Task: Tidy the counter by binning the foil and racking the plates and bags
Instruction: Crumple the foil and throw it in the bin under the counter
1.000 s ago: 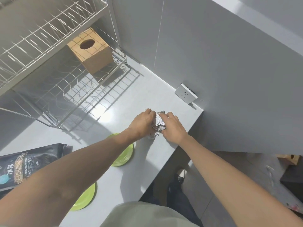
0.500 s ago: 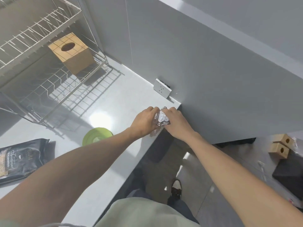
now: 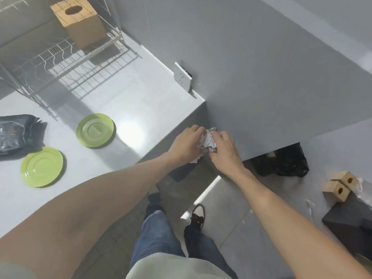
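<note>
A crumpled ball of silver foil (image 3: pixel 207 142) is squeezed between my left hand (image 3: pixel 186 144) and my right hand (image 3: pixel 225 152), held in the air just past the counter's right end. Two green plates lie flat on the white counter (image 3: pixel 104 103): one (image 3: pixel 95 130) toward the middle, one (image 3: pixel 41 166) nearer the front left. A black bag (image 3: pixel 17 135) lies at the left edge of the view. The wire rack (image 3: pixel 66 63) stands at the back left. A black bin bag (image 3: pixel 285 163) sits on the floor under the wall ledge, right of my hands.
A wooden tissue box (image 3: pixel 80 21) sits on the rack's lower shelf. A white wall socket (image 3: pixel 182 76) is above the counter's right corner. Two small wooden blocks (image 3: pixel 340 185) and a black box (image 3: pixel 350 216) lie on the floor at right. My legs stand below.
Both hands have carried the foil from over the counter to beyond its right end. The view has swung right and down, showing the floor and the black bin bag.
</note>
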